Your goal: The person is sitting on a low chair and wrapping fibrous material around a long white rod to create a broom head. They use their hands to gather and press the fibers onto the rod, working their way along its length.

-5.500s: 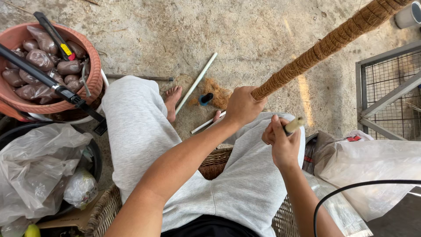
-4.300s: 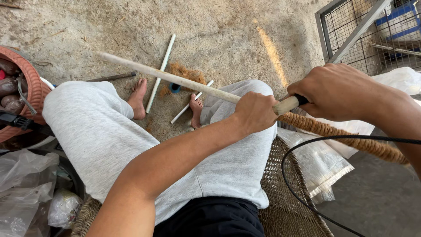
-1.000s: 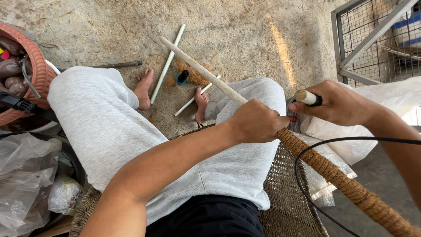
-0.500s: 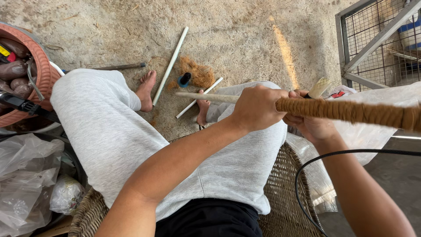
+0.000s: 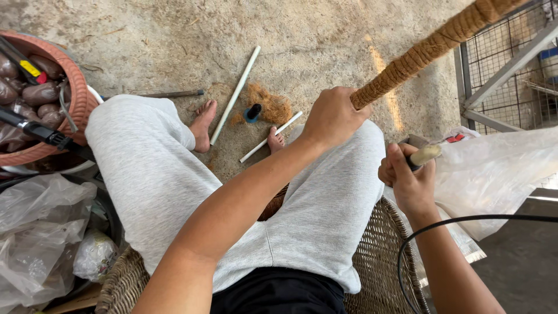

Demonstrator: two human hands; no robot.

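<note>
I sit on a woven wicker seat (image 5: 381, 256) in grey shorts. My left hand (image 5: 332, 116) grips a long pole wrapped in brown coir rope (image 5: 430, 43), which slants up to the top right corner. My right hand (image 5: 407, 180) is closed around the pale lower end of the pole (image 5: 424, 154), just right of my knee. A black cable (image 5: 465, 220) curves over my right forearm.
Two white pipes (image 5: 235, 96) and a clump of coir with a blue-black spool (image 5: 253, 111) lie on the concrete by my feet. A terracotta bowl of brown husks and tools (image 5: 75, 102) stands left above plastic bags (image 5: 40, 232). A wire cage (image 5: 511, 75) and a white sack (image 5: 494, 174) are right.
The pole swung from lying level across my lap to slanting steeply up to the right. My right hand moved down from under the pole to its pale end.
</note>
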